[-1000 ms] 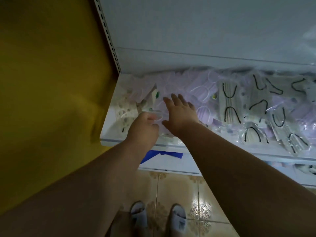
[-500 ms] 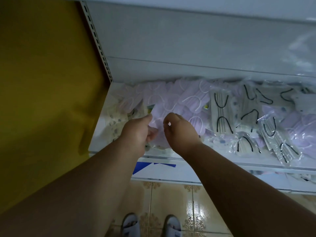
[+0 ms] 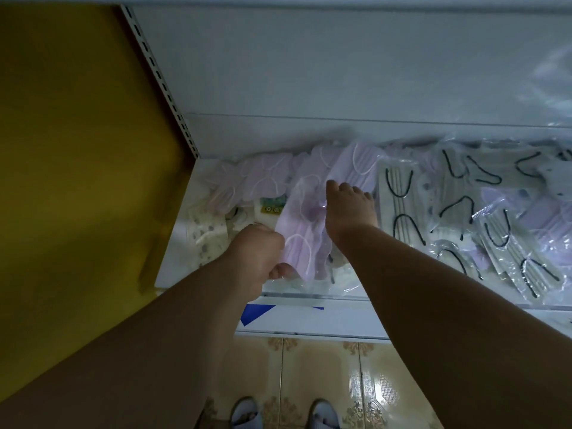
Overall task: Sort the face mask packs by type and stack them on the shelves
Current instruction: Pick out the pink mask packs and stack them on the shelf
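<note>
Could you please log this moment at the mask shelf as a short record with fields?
setting: white shelf beside a yellow wall
left hand: grips the near end of a lilac mask pack
right hand: holds the same pack's far end
lilac packs: back left of shelf
black-loop packs: right of the hands
patterned pack: shelf's left end

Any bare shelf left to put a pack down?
Only a strip of shelf at the near left corner, between the patterned packs and the yellow wall. From the lilac packs rightward to the black-loop packs, it's covered.
</note>
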The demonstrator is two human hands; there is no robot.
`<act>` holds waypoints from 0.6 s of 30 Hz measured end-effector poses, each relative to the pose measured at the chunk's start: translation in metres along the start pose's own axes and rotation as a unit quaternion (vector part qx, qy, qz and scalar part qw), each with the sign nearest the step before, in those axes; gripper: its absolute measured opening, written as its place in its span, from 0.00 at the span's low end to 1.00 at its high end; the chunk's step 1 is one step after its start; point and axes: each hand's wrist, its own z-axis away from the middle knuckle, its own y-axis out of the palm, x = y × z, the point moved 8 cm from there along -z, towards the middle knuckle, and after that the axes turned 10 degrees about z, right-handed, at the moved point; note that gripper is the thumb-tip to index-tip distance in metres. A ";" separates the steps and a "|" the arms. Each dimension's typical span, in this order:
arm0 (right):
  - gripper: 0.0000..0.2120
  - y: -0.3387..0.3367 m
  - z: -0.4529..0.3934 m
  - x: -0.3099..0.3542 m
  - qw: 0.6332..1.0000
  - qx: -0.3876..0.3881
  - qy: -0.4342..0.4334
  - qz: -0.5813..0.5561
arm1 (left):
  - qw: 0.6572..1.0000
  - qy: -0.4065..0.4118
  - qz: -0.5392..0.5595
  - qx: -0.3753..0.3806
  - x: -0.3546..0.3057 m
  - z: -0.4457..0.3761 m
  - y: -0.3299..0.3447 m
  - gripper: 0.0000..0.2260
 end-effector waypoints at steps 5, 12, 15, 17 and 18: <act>0.32 0.018 0.005 -0.007 0.999 0.030 -0.039 0.024 | 1.000 -0.002 -0.020 -0.007 0.002 0.003 0.007 0.15; 0.11 -0.019 0.020 -0.036 0.978 -0.079 0.050 -0.189 | 0.999 0.020 0.039 -0.007 0.002 0.003 0.009 0.20; 0.07 -0.038 0.059 -0.015 0.949 -0.146 -0.043 -0.277 | 0.982 -0.021 0.182 0.039 0.001 0.007 0.017 0.16; 0.12 -0.044 0.092 0.017 0.921 -0.119 -0.191 -0.317 | 0.952 -0.073 0.279 0.097 0.001 0.009 0.024 0.19; 0.15 -0.045 0.105 0.029 0.905 -0.116 -0.253 -0.321 | 0.954 -0.081 0.272 0.100 0.000 0.009 0.023 0.19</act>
